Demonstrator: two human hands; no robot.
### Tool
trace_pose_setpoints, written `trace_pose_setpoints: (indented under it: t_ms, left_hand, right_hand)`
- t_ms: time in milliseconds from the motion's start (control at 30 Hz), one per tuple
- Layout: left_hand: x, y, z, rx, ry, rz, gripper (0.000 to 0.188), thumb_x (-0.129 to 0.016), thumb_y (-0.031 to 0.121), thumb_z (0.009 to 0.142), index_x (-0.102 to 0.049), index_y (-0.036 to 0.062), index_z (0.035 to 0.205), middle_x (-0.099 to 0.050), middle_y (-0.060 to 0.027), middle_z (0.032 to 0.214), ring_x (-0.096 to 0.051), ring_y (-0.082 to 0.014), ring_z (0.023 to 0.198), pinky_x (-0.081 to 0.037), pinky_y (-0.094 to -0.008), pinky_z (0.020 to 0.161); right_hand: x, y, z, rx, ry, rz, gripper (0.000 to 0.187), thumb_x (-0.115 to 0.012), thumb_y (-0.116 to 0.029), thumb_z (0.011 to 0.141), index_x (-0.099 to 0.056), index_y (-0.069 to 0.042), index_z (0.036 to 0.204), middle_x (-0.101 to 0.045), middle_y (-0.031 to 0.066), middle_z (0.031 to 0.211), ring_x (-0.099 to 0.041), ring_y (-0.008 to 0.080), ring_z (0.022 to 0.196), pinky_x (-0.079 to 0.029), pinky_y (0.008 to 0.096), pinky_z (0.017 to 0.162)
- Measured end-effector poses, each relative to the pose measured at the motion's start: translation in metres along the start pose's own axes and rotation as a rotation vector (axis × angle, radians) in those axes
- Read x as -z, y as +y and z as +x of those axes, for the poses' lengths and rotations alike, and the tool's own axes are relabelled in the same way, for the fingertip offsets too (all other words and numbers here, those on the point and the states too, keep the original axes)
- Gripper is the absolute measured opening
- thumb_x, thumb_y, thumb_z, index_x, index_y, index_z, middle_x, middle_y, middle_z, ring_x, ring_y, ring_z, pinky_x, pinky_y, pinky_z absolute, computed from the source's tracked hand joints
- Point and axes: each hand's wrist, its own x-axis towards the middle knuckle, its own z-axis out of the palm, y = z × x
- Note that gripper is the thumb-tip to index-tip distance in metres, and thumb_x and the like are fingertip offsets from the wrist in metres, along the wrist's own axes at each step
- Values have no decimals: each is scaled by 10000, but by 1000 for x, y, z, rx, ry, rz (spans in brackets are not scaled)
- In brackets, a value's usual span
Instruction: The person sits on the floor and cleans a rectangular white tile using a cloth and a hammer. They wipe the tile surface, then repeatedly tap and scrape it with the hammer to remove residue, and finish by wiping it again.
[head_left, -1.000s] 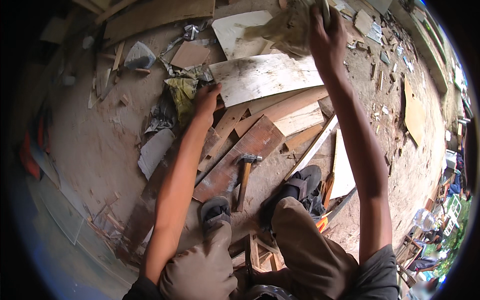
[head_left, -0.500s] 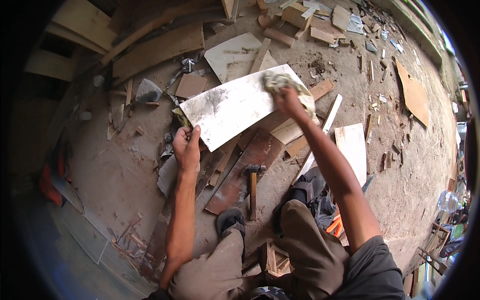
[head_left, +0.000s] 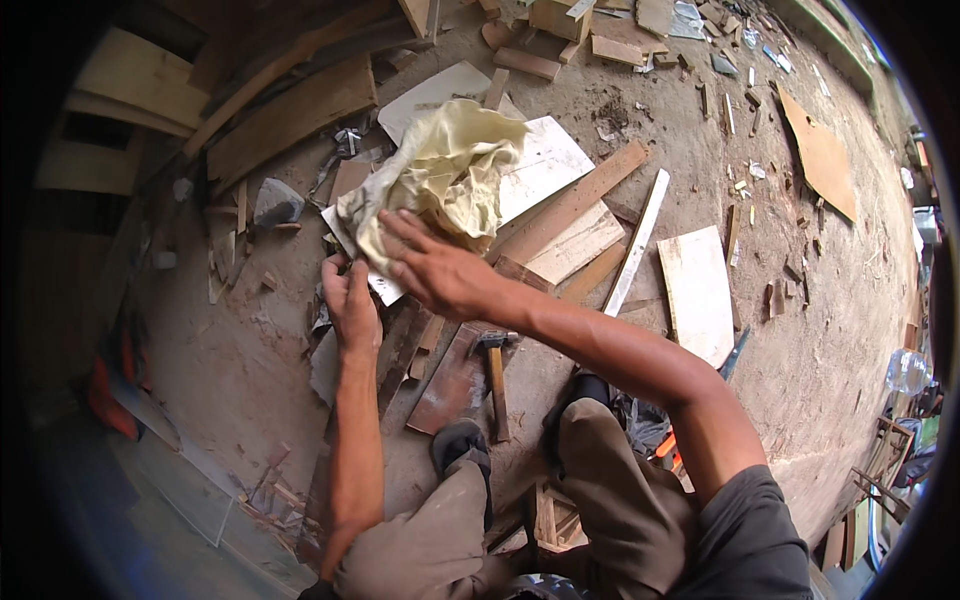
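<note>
A white board (head_left: 543, 162) with dark smudges lies slanted in front of me, its left part mostly covered by a pale yellow cloth (head_left: 465, 170). My left hand (head_left: 352, 300) grips the board's near left corner, thumb on top. Across the cloth, close to that same corner, my right hand (head_left: 430, 265) presses down with its fingers on the fabric. The cloth billows up beyond the fingers, and its folds hide much of the board's face.
A hammer (head_left: 495, 385) rests on a reddish-brown plank (head_left: 450, 385) between my feet. Beside the board lie a brown wooden strip (head_left: 585, 195), a narrow white strip (head_left: 637, 243) and another white panel (head_left: 697, 295). Wood scraps litter the ground, and larger planks (head_left: 295, 115) lean at upper left.
My right hand has swept the cloth from the board's right end leftward to near my left hand, and the cloth has spread out. The left hand keeps its hold on the corner.
</note>
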Motion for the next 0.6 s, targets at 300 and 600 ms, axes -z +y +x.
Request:
trace_pose_setpoints:
  t_ms: [300,600]
  left_hand:
    - [9,6,-11,-21,-33,46,286,-553,201,992,-428,-10,1140,-627,-131,1029,-585,-130,901,-487,-263,776]
    - [1,15,3,35,-81,-146,561,-639,-1,887,-364,-28,1375,-542,-134,1272,-548,-202,1129,-431,-337,992]
  right_hand:
    - [91,214,-37,-723,-4,-547,324,-468,-153,897,-676,75,996,-620,290,1196,-554,389,1218,-435,447,1038]
    - [75,108,22,-678,257,312,355,-651,-199,923,-627,-22,1230,-706,162,1057,-691,202,863,-593,332,733]
